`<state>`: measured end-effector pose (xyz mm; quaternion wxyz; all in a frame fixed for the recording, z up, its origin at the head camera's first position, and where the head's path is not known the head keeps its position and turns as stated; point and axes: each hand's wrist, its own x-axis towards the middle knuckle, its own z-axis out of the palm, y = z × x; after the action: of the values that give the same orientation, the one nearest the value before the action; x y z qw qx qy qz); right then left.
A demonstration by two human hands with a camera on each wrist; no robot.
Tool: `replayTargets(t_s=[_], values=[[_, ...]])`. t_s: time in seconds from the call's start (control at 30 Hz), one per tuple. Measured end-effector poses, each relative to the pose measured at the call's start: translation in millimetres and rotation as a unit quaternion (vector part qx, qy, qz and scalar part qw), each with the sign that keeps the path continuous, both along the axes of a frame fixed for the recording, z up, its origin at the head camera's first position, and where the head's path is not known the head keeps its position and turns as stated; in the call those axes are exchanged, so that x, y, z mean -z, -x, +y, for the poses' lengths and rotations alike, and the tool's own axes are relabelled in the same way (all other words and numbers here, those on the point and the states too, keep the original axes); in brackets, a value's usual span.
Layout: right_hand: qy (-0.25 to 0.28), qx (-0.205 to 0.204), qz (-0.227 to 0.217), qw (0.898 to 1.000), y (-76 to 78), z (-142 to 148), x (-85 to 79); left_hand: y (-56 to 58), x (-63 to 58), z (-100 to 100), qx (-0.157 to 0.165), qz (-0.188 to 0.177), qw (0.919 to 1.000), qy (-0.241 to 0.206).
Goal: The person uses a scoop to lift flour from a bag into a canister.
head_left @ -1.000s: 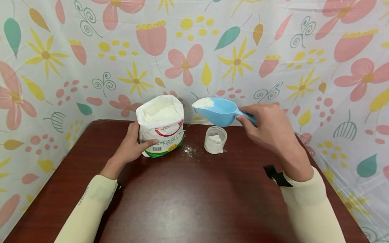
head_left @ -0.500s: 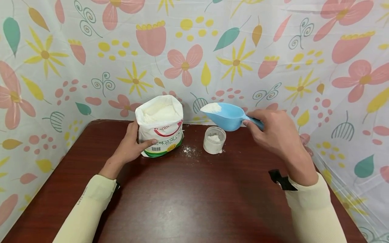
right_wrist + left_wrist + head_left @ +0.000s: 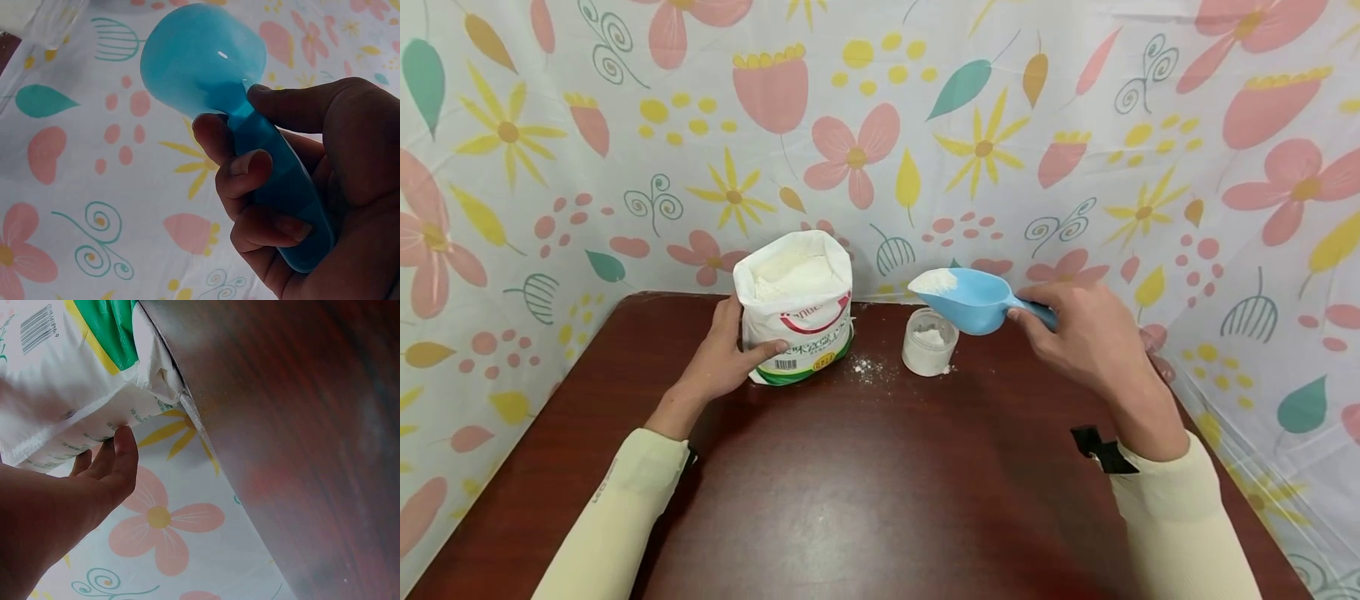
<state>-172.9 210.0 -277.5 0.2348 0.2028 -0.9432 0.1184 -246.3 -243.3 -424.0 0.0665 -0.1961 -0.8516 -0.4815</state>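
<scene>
A blue scoop (image 3: 976,304) with white powder (image 3: 936,281) near its tip is raised over the right side of a small clear jar (image 3: 927,354). My right hand (image 3: 1086,337) grips its handle; in the right wrist view, the fingers (image 3: 250,164) curl round that handle (image 3: 284,194). The jar stands on the table and holds white powder. To its left, an open white flour bag (image 3: 797,321) with a green base is filled high with powder. My left hand (image 3: 718,358) holds the bag's left side, thumb across the front and fingers (image 3: 125,453) along its side.
Spilled white powder (image 3: 868,368) dots the dark wooden table (image 3: 850,483) between bag and jar. A floral curtain (image 3: 857,75) hangs right behind the table's back edge and along both sides.
The scoop, in my right hand, has moved right and down, its tip shifting from beside the bag to above the jar. My left hand stays on the bag.
</scene>
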Motion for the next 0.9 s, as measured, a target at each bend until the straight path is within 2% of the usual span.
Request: replayTargets(t_s=[0.13, 0.33, 0.5, 0.9], values=[[-0.002, 0.005, -0.006, 1.000, 0.5, 5, 5.0, -0.3, 1.2, 0, 0.000, -0.005, 0.9999, 0.009], [-0.002, 0.006, -0.009, 1.000, 3.8, 11, 8.8, 0.8, 0.9, -1, -0.004, 0.009, 0.9999, 0.014], [-0.006, -0.004, -0.008, 1.000, 3.6, 17, 12.8, -0.6, 3.2, 0, 0.001, -0.005, 0.9999, 0.012], [-0.044, 0.018, -0.054, 0.997, 7.4, 21, 14.4, 1.0, 2.1, -1, -0.006, -0.007, 0.9999, 0.006]])
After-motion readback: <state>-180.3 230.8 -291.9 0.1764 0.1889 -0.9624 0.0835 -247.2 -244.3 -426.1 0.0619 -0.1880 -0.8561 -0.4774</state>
